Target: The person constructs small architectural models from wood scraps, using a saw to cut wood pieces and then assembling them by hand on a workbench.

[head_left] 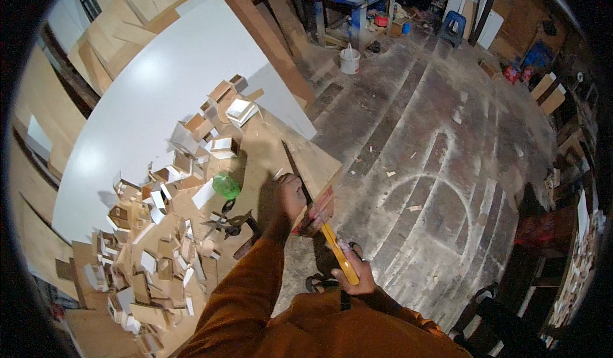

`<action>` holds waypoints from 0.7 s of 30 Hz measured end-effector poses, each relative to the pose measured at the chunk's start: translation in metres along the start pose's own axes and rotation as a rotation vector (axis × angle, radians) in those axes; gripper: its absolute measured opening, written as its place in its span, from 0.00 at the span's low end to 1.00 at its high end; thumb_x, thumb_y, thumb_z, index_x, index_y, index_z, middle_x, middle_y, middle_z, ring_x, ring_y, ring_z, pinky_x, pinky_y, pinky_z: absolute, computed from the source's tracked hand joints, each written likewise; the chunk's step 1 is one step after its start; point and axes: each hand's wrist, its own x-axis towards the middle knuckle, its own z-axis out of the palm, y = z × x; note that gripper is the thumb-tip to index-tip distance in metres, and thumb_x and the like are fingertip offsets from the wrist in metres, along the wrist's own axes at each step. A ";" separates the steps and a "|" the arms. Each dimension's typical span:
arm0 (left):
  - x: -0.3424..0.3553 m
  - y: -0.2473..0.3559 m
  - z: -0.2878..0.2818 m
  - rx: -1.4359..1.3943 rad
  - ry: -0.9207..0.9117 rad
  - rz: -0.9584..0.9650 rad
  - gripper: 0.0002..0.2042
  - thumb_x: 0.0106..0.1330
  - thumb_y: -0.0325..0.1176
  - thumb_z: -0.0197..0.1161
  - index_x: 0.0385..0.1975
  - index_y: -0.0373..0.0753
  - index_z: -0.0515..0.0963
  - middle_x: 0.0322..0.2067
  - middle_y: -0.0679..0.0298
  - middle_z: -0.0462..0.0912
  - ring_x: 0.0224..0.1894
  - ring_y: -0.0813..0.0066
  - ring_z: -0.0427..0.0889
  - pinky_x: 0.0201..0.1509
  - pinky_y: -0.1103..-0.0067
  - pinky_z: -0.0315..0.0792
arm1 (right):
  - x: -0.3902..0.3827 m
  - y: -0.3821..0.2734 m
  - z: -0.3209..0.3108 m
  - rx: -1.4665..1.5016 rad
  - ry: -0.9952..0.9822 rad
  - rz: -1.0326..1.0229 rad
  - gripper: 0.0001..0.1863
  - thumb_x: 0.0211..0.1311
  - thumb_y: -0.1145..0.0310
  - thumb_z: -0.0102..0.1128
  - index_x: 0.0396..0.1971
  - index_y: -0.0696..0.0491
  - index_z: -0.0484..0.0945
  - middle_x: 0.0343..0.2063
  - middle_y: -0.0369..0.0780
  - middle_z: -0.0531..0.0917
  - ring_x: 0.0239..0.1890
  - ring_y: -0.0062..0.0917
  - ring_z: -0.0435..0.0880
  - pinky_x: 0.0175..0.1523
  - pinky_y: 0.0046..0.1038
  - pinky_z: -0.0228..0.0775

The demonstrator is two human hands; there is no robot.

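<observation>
Right hand: at the bench's near end; grip of the right hand (359, 275) clenched around the yellow-handled tool (338, 254).
Yellow-handled tool: aslant, handle toward the body, thin far part reaching the bench corner beside the left hand; exact kind unclear.
Left hand: the left hand (292, 198) lies at the bench edge, fingers curled, next to a dark narrow strip (292, 162); cannot tell whether its grip grasps anything.
Bench: tan top of the bench (313, 153), tapering to a corner at right; reddish patch (324, 205) on its edge, near the left hand.
Left of left hand: dark pliers-like tools (233, 222); green translucent object (226, 184) just beyond.
Small box-like pieces: many small box-like pieces (223, 147), white and brown, heaped along the left side.
Behind heap: large white board (172, 70).
Floor: worn floor (440, 109); white bucket (350, 61) and blue stool (453, 26) farther off.
</observation>
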 end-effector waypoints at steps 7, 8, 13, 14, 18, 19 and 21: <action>0.002 0.003 -0.003 0.032 0.023 0.074 0.01 0.45 0.20 0.53 0.19 0.32 0.70 0.25 0.50 0.72 0.33 0.47 0.72 0.36 0.65 0.68 | -0.015 0.011 0.004 0.057 -0.033 0.140 0.34 0.58 0.63 0.60 0.64 0.54 0.58 0.53 0.49 0.74 0.57 0.41 0.72 0.63 0.40 0.57; 0.000 -0.001 0.002 0.031 0.012 0.068 0.01 0.45 0.20 0.53 0.19 0.32 0.70 0.25 0.50 0.72 0.33 0.47 0.72 0.36 0.64 0.69 | -0.004 0.010 0.007 0.160 -0.050 0.242 0.35 0.58 0.63 0.61 0.64 0.54 0.58 0.53 0.49 0.74 0.57 0.41 0.71 0.63 0.41 0.56; 0.004 0.010 -0.006 0.085 0.036 0.040 0.02 0.44 0.22 0.54 0.17 0.33 0.69 0.22 0.51 0.72 0.31 0.48 0.73 0.34 0.64 0.68 | -0.004 0.009 0.011 -0.061 -0.006 0.078 0.32 0.57 0.65 0.62 0.60 0.60 0.62 0.48 0.50 0.77 0.52 0.36 0.76 0.56 0.29 0.65; 0.004 0.007 -0.010 0.083 0.020 0.040 0.02 0.44 0.21 0.53 0.19 0.33 0.71 0.23 0.51 0.73 0.32 0.48 0.74 0.35 0.64 0.69 | -0.016 0.018 0.013 -0.145 0.022 0.030 0.32 0.58 0.65 0.62 0.60 0.60 0.62 0.47 0.50 0.77 0.51 0.37 0.76 0.56 0.29 0.64; 0.004 -0.006 -0.002 0.059 0.020 0.093 0.03 0.43 0.21 0.54 0.19 0.33 0.72 0.24 0.51 0.73 0.32 0.49 0.74 0.36 0.64 0.70 | 0.013 -0.008 0.008 0.145 0.089 0.141 0.32 0.58 0.65 0.61 0.60 0.59 0.61 0.46 0.50 0.78 0.50 0.37 0.77 0.58 0.30 0.62; 0.005 -0.007 0.000 0.051 0.039 0.118 0.02 0.43 0.21 0.54 0.18 0.34 0.70 0.23 0.52 0.73 0.32 0.49 0.74 0.35 0.64 0.69 | 0.017 -0.006 0.014 0.168 0.041 0.200 0.32 0.58 0.65 0.61 0.61 0.59 0.61 0.47 0.50 0.77 0.50 0.38 0.77 0.59 0.30 0.61; 0.004 -0.003 -0.001 0.078 0.036 0.094 0.02 0.43 0.21 0.54 0.18 0.34 0.71 0.23 0.52 0.73 0.32 0.50 0.74 0.36 0.64 0.70 | 0.024 0.006 0.024 0.218 -0.057 0.315 0.33 0.58 0.65 0.61 0.61 0.59 0.60 0.48 0.50 0.77 0.51 0.39 0.76 0.61 0.30 0.59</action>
